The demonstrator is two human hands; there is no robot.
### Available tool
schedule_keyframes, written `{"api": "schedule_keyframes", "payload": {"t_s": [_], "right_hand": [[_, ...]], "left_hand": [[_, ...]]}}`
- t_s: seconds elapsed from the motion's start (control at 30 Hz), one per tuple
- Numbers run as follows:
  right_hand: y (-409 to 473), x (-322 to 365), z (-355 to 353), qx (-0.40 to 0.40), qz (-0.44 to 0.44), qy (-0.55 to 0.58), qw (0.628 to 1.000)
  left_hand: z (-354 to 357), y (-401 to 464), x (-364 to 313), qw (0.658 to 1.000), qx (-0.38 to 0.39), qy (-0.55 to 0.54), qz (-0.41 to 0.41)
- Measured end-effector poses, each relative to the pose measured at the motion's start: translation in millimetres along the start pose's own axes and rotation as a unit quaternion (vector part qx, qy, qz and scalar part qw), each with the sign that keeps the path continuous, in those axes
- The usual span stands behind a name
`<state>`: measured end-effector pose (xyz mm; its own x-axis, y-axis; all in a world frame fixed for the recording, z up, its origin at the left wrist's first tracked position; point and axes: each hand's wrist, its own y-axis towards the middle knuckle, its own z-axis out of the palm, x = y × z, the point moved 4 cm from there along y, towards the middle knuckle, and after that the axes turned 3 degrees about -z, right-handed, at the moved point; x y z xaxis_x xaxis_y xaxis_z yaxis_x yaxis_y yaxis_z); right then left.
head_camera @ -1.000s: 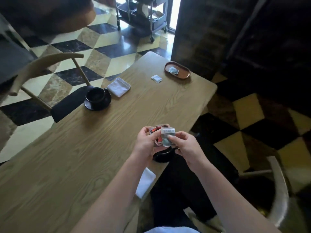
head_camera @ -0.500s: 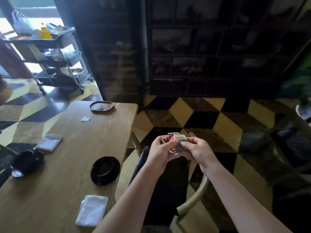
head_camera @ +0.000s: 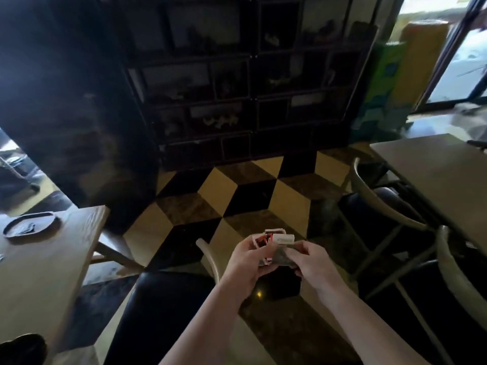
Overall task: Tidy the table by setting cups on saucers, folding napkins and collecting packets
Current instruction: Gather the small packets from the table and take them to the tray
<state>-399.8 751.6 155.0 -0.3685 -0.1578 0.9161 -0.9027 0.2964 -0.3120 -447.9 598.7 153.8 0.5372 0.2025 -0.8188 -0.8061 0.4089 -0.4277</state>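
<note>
A: What sits at your far left?

B: The wooden worktop, with a dark oval tray near its far corner; something small lies in the tray, too dim to name. At the near left edge you have a dark rounded object, cut off by the frame.

A: And just right of that?

B: A chair with a black seat stands beside the worktop, over the chequered floor.

A: Where are the packets?

B: In mid-air above the floor, off the worktop. Your left hand is curled round the stack of packets, red and white ones behind. Your right hand pinches the grey packet at the front of the same stack.

A: Further right?

B: Two pale-framed chairs and a second worktop. Dark shelving stands along the far wall.
</note>
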Motion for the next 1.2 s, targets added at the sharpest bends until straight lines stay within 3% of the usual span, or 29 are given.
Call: {"api": "schedule_keyframes", "payload": {"t_s": [0.13, 0.33, 0.57, 0.8, 0.93, 1.2], "right_hand": [[43.7, 3.6, -31.1, 0.020, 0.001, 0.001, 1.000], [126.6, 29.4, -18.8, 0.062, -0.002, -0.005, 0.998], [244.8, 79.9, 35.6, 0.101, -0.023, -0.059, 0.993], [358.8, 150.2, 135.1, 0.212, -0.048, -0.157, 0.963], [409.2, 177.5, 200.6, 0.289, -0.070, -0.180, 0.938], [464.9, 209.5, 360.2, 0.474, -0.136, -0.217, 0.843]], "left_hand": [[29.7, 40.0, -1.8, 0.999, -0.005, -0.028, -0.020], [7.7, 102.8, -26.6, 0.997, -0.049, -0.061, -0.005], [-53.1, 201.6, -71.5, 0.990, -0.120, -0.067, 0.018], [-147.5, 280.2, -129.8, 0.970, -0.153, -0.182, 0.046], [-203.5, 294.1, -160.7, 0.946, -0.178, -0.257, 0.083], [-308.4, 289.5, -191.7, 0.852, -0.338, -0.371, 0.151]]}}
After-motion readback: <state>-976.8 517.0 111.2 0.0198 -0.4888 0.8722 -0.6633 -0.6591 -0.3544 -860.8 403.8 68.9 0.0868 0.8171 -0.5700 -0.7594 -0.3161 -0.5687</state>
